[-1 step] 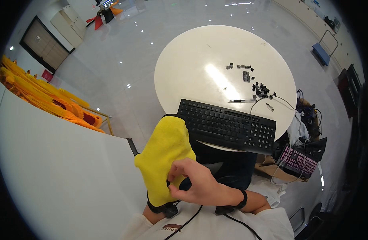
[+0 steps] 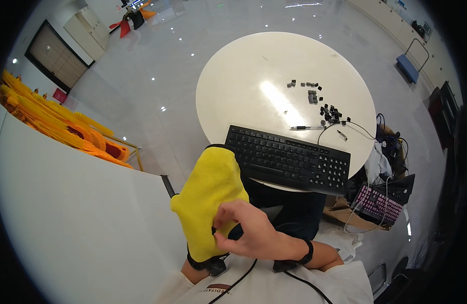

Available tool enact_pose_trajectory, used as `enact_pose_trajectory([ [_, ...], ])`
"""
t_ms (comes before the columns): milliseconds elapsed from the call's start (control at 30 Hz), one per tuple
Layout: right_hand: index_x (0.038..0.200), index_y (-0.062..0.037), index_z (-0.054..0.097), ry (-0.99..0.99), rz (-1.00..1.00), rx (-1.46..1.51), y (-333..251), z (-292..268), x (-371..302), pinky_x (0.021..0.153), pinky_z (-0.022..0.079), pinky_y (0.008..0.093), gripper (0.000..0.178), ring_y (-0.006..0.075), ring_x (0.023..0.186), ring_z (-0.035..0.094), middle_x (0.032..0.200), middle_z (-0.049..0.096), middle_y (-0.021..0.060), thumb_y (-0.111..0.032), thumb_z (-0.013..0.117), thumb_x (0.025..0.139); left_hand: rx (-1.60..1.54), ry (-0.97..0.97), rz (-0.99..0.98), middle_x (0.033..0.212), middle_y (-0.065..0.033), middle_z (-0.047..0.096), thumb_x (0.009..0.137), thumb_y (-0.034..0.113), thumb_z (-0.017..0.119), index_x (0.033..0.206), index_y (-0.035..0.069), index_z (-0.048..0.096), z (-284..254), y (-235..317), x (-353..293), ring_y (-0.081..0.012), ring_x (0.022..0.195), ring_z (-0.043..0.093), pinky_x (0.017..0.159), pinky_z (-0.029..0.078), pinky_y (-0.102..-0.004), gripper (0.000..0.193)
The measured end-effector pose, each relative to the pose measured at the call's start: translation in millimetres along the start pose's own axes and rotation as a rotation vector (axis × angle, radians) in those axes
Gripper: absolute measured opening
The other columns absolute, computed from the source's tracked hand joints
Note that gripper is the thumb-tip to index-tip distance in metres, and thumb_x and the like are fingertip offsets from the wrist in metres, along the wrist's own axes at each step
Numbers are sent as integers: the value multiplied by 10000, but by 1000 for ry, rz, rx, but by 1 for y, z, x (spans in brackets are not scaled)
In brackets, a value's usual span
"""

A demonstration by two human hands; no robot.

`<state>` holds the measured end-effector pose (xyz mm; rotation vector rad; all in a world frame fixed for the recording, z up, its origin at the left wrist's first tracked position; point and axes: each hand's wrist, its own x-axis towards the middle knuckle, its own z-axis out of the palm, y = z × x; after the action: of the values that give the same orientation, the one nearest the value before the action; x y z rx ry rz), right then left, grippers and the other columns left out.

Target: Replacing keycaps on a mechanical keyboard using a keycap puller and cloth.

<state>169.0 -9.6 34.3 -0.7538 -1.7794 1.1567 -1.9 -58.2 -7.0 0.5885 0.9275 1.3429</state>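
Note:
A yellow cloth point(image 2: 205, 187) with a dark edge drapes over my left hand, so its fingers are hidden; only part of my left forearm point(image 2: 194, 273) shows below it. My right hand point(image 2: 251, 233) pinches a small black keycap point(image 2: 213, 230) between thumb and fingertips, against the cloth. Just beyond the cloth lies a black keyboard point(image 2: 289, 159) at the table's near edge. Its right-hand number block has its keycaps off, with the pale stems bare.
Loose black keycaps point(image 2: 331, 112) lie scattered on the round white table point(image 2: 233, 81), near a pen point(image 2: 305, 127) and a cable. Right of the table, a pink-keyed keyboard point(image 2: 378, 205) rests on a cardboard box. A white surface point(image 2: 91, 213) fills the left side.

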Motion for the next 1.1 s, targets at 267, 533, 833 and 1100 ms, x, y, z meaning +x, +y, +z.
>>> enact_pose_trajectory([
  [267, 1219, -49, 688, 193, -149, -244, 14, 5, 6, 777, 570, 367, 484, 257, 943, 678, 1044, 766, 58, 12, 950, 816, -16, 9, 56, 1489, -62, 717, 1125, 341, 745, 1577, 112, 636, 5, 5, 12, -231, 1295, 718, 1070, 569, -398, 518],
  [533, 1171, -64, 718, 46, -304, -420, 9, 3, -1, 799, 536, 358, 400, 265, 920, 633, 1026, 741, 47, -15, 940, 842, -13, 9, 43, 1496, -64, 712, 1129, 346, 740, 1585, 112, 628, -1, 4, 8, -233, 1302, 714, 1077, 567, -399, 525],
  [833, 1155, -63, 728, 53, -97, -23, 15, 7, -3, 794, 578, 363, 386, 260, 974, 667, 1022, 756, 53, -6, 932, 832, -15, 5, 32, 1505, -65, 706, 1132, 353, 734, 1593, 111, 618, -2, 4, 4, -234, 1310, 711, 1084, 565, -400, 533],
  [1100, 1154, -73, 745, 75, -197, -179, 23, 5, 2, 794, 582, 362, 387, 263, 963, 669, 1012, 762, 38, 12, 932, 826, -51, 18, 66, 1513, -67, 701, 1135, 358, 729, 1600, 111, 610, 2, 8, 14, -236, 1317, 707, 1090, 563, -401, 540],
])
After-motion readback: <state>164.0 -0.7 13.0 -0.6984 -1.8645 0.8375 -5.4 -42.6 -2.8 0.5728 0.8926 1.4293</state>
